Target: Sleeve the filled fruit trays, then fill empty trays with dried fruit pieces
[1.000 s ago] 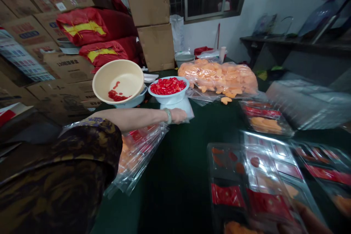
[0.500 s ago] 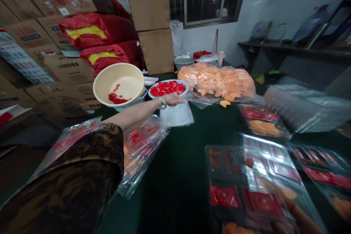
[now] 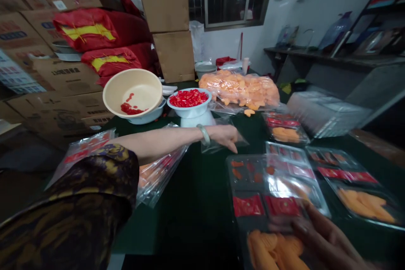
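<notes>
My left hand (image 3: pixel 225 135), a pale bangle at its wrist, is closed on a thin clear plastic bag (image 3: pixel 208 147) above the middle of the table. Low on the right, my right hand (image 3: pixel 327 236) grips the right edge of a clear compartment tray (image 3: pixel 234 179), with some blur at the fingers. In that tray lie small red-orange pieces, red packets (image 3: pixel 248 206) and orange wavy pieces (image 3: pixel 274 251). Beyond my left hand, a pale blue bowl of red packets (image 3: pixel 189 98) rests on a white base.
Bagged filled trays (image 3: pixel 163 177) lie under my left forearm. More filled trays (image 3: pixel 363 202) sit at right, beside a stack of clear trays (image 3: pixel 322 112). Behind are a cream basin (image 3: pixel 136 88) and a large bag of orange pieces (image 3: pixel 240 86). Cartons (image 3: pixel 174 55) rise at the back.
My left hand has moved right and nearer, away from the blue bowl, drawing a clear bag with it. The tray in my right hand has shifted slightly left in view.
</notes>
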A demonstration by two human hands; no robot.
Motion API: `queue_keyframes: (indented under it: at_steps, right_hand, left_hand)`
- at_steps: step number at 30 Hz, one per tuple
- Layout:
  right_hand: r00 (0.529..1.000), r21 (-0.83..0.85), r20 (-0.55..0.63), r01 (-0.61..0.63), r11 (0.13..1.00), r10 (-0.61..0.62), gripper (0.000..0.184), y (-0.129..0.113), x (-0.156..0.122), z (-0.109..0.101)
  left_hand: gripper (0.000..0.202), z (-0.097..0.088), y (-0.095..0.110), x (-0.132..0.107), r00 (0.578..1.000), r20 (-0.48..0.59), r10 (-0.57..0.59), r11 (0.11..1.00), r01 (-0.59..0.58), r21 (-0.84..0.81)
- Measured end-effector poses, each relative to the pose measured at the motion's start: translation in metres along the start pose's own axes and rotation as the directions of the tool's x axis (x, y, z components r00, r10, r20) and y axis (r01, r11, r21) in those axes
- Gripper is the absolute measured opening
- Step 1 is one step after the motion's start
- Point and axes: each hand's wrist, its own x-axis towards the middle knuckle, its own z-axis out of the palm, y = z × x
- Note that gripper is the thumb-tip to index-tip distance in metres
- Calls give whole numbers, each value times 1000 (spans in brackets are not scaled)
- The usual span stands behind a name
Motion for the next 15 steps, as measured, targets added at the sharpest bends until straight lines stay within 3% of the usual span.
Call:
queue_keyframes:
  at_steps: [3, 6, 11, 15]
  right_hand:
    - [989, 125, 76, -136, 983, 127, 48, 5, -14, 8]
    - [985, 133, 116, -145, 980, 130, 37, 20, -27, 3]
    - [980, 94, 128, -167, 981, 155, 22, 44, -43, -5]
    - [982, 108, 125, -153, 982, 139, 23, 55, -51, -3]
  left_hand:
    - [45, 48, 22, 1, 991, 121, 55, 996, -45, -79]
    - [46, 83, 27, -8, 986, 151, 67, 984, -40, -176]
    - [43, 104, 30, -26, 987, 153, 38, 961, 5, -275]
    - [33, 111, 42, -37, 983, 174, 52, 970, -8, -242]
